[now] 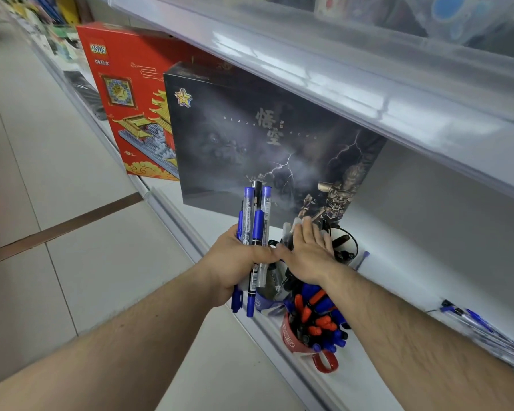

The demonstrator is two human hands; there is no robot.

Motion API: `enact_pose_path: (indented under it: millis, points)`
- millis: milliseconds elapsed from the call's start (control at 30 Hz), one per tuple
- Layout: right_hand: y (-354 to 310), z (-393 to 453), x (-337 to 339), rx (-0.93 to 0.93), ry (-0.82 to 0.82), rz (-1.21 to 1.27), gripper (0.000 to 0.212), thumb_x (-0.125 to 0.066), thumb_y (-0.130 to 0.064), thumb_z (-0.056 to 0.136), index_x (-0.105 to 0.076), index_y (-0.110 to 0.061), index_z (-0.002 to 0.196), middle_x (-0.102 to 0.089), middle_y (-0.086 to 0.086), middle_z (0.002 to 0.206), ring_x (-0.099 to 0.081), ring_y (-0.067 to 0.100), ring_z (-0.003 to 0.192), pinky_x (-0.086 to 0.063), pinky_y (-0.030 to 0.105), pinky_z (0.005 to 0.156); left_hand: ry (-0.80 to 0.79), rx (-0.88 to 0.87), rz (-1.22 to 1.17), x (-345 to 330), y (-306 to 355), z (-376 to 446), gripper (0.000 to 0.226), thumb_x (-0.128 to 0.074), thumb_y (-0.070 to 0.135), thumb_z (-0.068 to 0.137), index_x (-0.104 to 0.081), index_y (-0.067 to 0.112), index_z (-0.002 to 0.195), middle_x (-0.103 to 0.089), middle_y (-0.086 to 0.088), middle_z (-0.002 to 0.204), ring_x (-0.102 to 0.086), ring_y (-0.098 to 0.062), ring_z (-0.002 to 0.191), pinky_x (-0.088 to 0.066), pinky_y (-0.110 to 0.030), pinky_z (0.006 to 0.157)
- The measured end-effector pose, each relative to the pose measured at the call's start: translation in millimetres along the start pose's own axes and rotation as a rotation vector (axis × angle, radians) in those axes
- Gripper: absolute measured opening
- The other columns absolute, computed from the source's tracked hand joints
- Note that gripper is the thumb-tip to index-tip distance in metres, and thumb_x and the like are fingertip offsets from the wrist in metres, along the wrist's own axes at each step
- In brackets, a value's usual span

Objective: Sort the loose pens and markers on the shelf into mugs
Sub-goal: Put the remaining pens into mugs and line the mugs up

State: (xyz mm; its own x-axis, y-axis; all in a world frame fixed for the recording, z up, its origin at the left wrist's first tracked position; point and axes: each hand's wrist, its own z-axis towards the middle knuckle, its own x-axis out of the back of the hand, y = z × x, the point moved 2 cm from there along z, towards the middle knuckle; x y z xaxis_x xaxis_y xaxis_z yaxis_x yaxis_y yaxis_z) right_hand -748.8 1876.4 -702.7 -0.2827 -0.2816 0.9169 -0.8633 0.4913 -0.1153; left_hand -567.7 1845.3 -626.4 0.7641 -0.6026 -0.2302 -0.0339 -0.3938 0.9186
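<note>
Pens and markers [254,232] with blue and black caps stand upright in a bundle in a person's left hand [238,264], whose fingers are clenched around the middle of the barrels, the bundle held just in front of a white shop shelf [398,280]. Beside it, the right hand [307,250] lies flat with straight, released fingers, palm down on the tops of pens standing in a dark mug [275,287] on the shelf; whether the palm presses them or only touches cannot be told. Just nearer the camera, a red ceramic mug with a loop handle [291,341] is packed with blue, red and black capped markers [321,318]. Behind the right hand stands a white mug [346,247] with black pens in it, partly hidden. A single blue pen [362,259] lies loose on the shelf just beyond the white mug, and more loose blue pens [484,327] lie along the shelf's front edge at the far right, slightly blurred. At the back of the shelf, a dark box printed with lightning and an armoured figure [264,143] stands upright, and a red box showing a golden-roofed building set [131,99] stands to its left. Pale floor tiles [57,188] run along the aisle below.
</note>
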Motion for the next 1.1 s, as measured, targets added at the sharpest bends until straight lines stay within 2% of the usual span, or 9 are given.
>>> enact_pose_path:
  millis: [167, 233, 300, 367, 433, 533, 767, 900, 1100]
  points:
    - [4.4, -17.5, 25.4, 0.007, 0.092, 0.189, 0.067, -0.012, -0.061, 0.100, -0.006, -0.028, 0.158, 0.009, -0.006, 0.164, 0.011, 0.014, 0.151, 0.015, 0.043, 0.118, -0.138, 0.015, -0.064, -12.0, 3.3, -4.9, 0.024, -0.064, -0.010, 0.083, -0.054, 0.011, 0.086, -0.063, -0.005, 0.065, -0.063, -0.016, 0.056, -0.052, -0.027, 0.052]
    - [2.5, -43.1, 40.3, -0.036, 0.313, 0.568, 0.053, -0.027, -0.058, 0.100, -0.045, -0.033, 0.143, -0.040, -0.008, 0.153, -0.035, 0.016, 0.143, -0.021, 0.031, 0.117, -0.219, 0.013, -0.058, -17.6, 4.8, -7.9, 0.025, -0.062, -0.010, 0.084, -0.054, 0.014, 0.084, -0.061, -0.003, 0.062, -0.060, -0.015, 0.053, -0.051, -0.028, 0.051]
    - [-1.4, -80.1, 54.4, -0.091, 0.419, 1.126, 0.035, -0.042, -0.047, 0.100, -0.065, -0.023, 0.110, -0.071, -0.002, 0.105, -0.067, 0.017, 0.093, -0.050, 0.014, 0.074, -0.302, 0.006, -0.064, -26.2, 9.4, -13.7, 0.024, -0.059, -0.010, 0.085, -0.056, 0.014, 0.085, -0.063, -0.001, 0.061, -0.062, -0.013, 0.054, -0.052, -0.027, 0.052]
    - [-3.1, -122.4, 60.2, -0.077, 0.426, 1.408, 0.027, -0.047, -0.029, 0.103, -0.068, -0.014, 0.097, -0.070, 0.003, 0.079, -0.064, 0.016, 0.067, -0.049, 0.018, 0.055, -0.320, -0.004, -0.112, -34.9, 13.2, -18.7, 0.022, -0.058, -0.009, 0.086, -0.057, 0.013, 0.084, -0.064, 0.000, 0.061, -0.063, -0.013, 0.054, -0.053, -0.026, 0.052]
    - [-4.1, -160.3, 57.5, -0.022, 0.443, 1.406, 0.024, -0.050, -0.021, 0.101, -0.070, -0.018, 0.089, -0.066, 0.003, 0.072, -0.058, 0.015, 0.060, -0.048, 0.023, 0.056, -0.314, -0.001, -0.176, -44.0, 15.9, -21.5, 0.013, -0.063, -0.003, 0.083, -0.060, 0.009, 0.089, -0.066, -0.005, 0.069, -0.064, -0.019, 0.063, -0.057, -0.032, 0.060]
    - [-4.2, -191.2, 51.3, -0.001, 0.503, 1.384, 0.023, -0.058, -0.018, 0.095, -0.070, -0.028, 0.078, -0.064, -0.001, 0.068, -0.054, 0.013, 0.057, -0.046, 0.027, 0.059, -0.328, 0.037, -0.221, -59.6, 15.6, -27.7, 0.040, -0.075, 0.007, 0.078, -0.055, -0.004, 0.111, -0.060, -0.021, 0.095, -0.060, -0.033, 0.087, -0.053, -0.050, 0.088]
    - [-2.0, -225.4, 50.3, 0.018, 0.557, 1.203, 0.023, -0.074, -0.016, 0.085, -0.063, -0.033, 0.095, -0.064, -0.012, 0.069, -0.062, 0.011, 0.063, -0.057, 0.034, 0.061, -0.366, 0.064, -0.253, -94.7, 10.9, -50.1, 0.010, -0.070, 0.020, 0.078, -0.063, 0.013, 0.078, -0.064, -0.010, 0.076, -0.063, -0.028, 0.075, -0.057, -0.041, 0.075]
    - [7.1, -245.7, 52.5, -0.059, 0.534, 1.379, 0.030, -0.054, -0.006, 0.098, -0.063, -0.034, 0.108, -0.065, -0.006, 0.070, -0.054, 0.010, 0.052, -0.046, 0.020, 0.053, -0.286, 0.089, -0.238, -105.5, 15.8, -58.2, 0.016, -0.066, 0.022, 0.088, -0.060, 0.010, 0.078, -0.062, -0.010, 0.071, -0.063, -0.023, 0.060, -0.057, -0.035, 0.057]
    - [8.6, -270.6, 54.7, -0.116, 0.577, 1.524, 0.033, -0.047, -0.007, 0.102, -0.069, -0.030, 0.091, -0.063, -0.005, 0.060, -0.056, 0.016, 0.055, -0.051, 0.033, 0.056, -0.113, 0.102, -0.241, -123.1, 16.7, -61.8, 0.013, -0.065, 0.010, 0.091, -0.057, 0.001, 0.086, -0.060, -0.012, 0.067, -0.054, -0.020, 0.050, -0.052, -0.031, 0.050]
